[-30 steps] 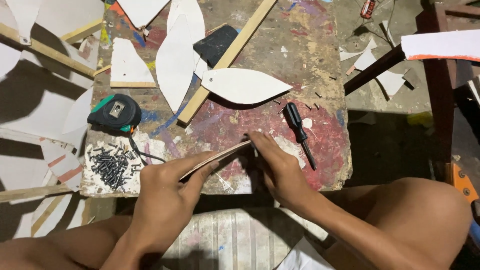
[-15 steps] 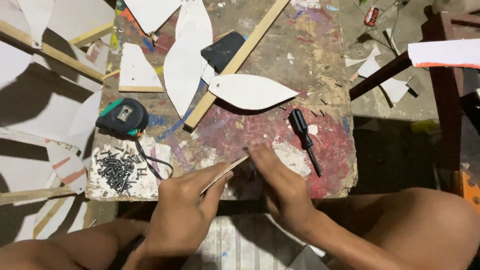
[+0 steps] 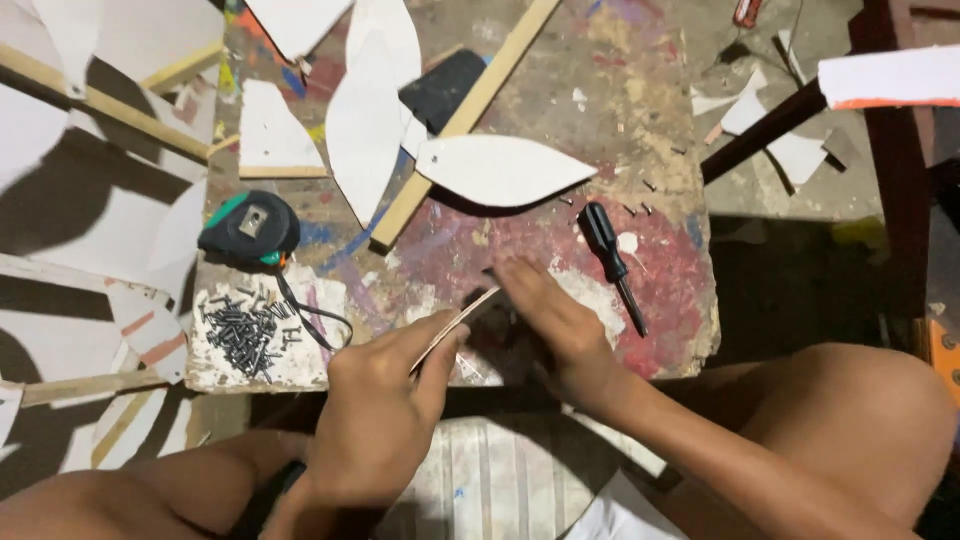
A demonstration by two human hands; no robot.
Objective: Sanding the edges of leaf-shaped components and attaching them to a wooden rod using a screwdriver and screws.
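Thin wooden strip [image 3: 455,328], light and likely bendy, is pinched edgewise by the left hand [image 3: 385,410] fingers, right hand [image 3: 560,330] fingers spread at its far end, lower centre.

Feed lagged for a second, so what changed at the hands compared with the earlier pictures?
The left hand keeps its grip on the thin, flat wooden strip, now tilted steeper. The right hand slid up along the strip to its far end, fingers blurred. The black-handled screwdriver, black-and-green tape measure and pile of dark screws stayed put.
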